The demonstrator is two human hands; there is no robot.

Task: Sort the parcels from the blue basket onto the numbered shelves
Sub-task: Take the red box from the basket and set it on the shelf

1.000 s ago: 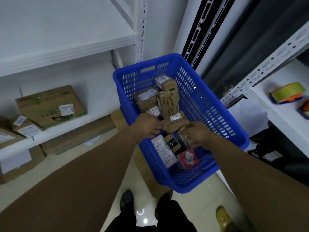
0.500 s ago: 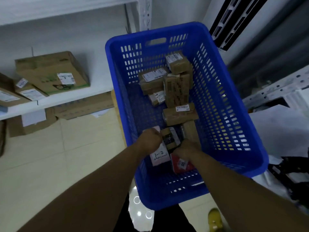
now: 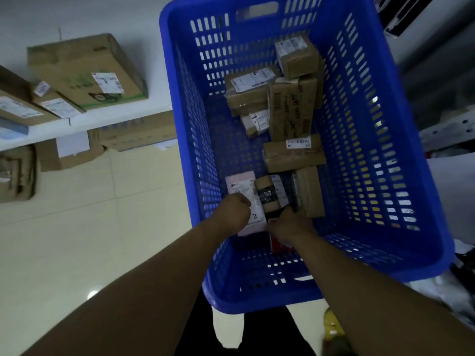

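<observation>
Hands now deeper in slotted blue plastic basket (image 3: 421, 176), left hand (image 3: 235, 211) fingers curled, pinching flat pink parcel (image 3: 240, 185), right hand (image 3: 289, 224) touching small black-taped cardboard box (image 3: 270, 195), grip unclear

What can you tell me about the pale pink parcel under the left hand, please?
The pale pink parcel is a flat, soft-looking mailer, seemingly plastic, lying on the floor of the blue basket near its left wall. Its far part bears a printed label; a handwritten 2 shows nearer. The left hand is curled over its near left part, apparently gripping it. A small brown parcel with black tape lies along its right edge, touching or overlapping.
</observation>
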